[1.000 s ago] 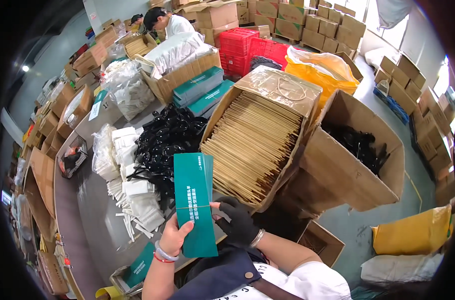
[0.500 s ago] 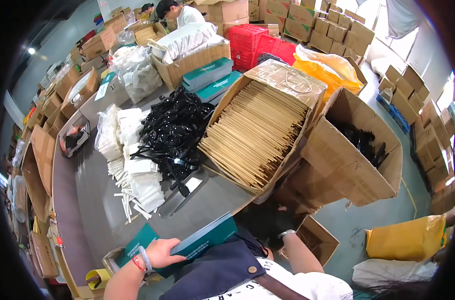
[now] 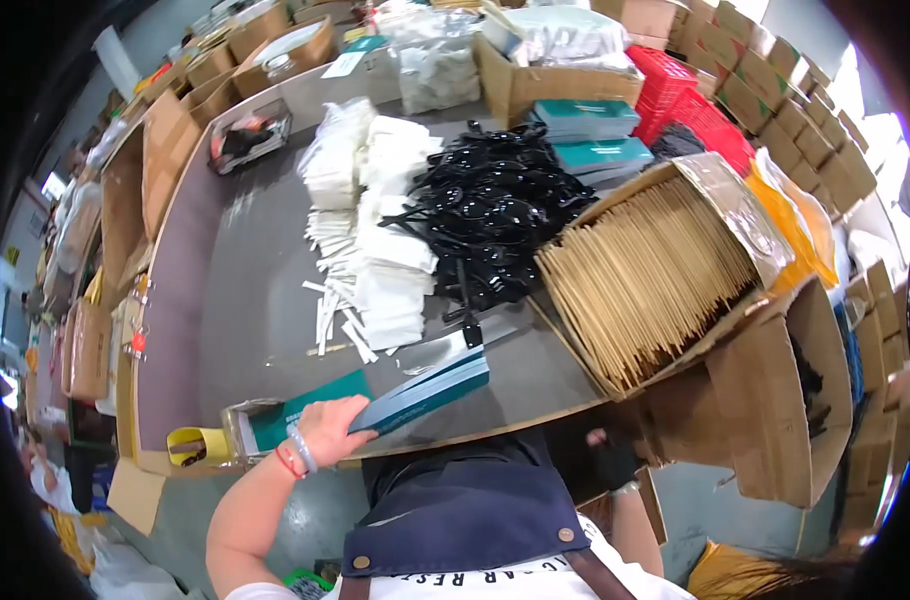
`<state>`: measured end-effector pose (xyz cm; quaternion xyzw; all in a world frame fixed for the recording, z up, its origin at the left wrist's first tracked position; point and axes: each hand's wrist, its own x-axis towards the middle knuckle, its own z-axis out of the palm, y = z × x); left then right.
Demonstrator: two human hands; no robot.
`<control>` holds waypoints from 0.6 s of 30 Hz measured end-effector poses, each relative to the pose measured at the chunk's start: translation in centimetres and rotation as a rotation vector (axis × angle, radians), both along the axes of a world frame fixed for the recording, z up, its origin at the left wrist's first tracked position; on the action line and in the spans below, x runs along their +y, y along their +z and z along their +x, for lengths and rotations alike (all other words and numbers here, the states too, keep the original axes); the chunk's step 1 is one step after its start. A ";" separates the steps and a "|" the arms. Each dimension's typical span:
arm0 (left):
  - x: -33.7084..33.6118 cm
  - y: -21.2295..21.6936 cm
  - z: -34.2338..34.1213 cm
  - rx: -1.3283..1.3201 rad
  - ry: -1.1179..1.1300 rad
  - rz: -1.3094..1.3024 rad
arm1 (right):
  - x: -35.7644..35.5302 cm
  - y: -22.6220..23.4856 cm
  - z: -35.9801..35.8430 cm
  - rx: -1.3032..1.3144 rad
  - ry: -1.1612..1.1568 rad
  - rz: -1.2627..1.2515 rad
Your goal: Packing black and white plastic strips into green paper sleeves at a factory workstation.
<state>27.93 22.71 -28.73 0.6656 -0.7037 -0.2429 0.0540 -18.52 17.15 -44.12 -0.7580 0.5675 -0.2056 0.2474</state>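
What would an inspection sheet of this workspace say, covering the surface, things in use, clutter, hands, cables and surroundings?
Surface: grey table with a raised border.
Things in use: a stack of green packets; another green packet lies beside the left hand.
Clutter: heap of glossy black pieces, white packets, loose white strips, thin wooden sticks in a cardboard box.
Hands: left grips the stack; right hand, gloved in black, near the table's edge, grip unclear.
Cables: nothing seen.
Surroundings: red crates, stacked cartons.
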 end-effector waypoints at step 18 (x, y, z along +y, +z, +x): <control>2.7 -4.3 2.8 -0.275 0.021 -0.417 | -9.2 7.4 20.3 -0.293 0.548 -0.024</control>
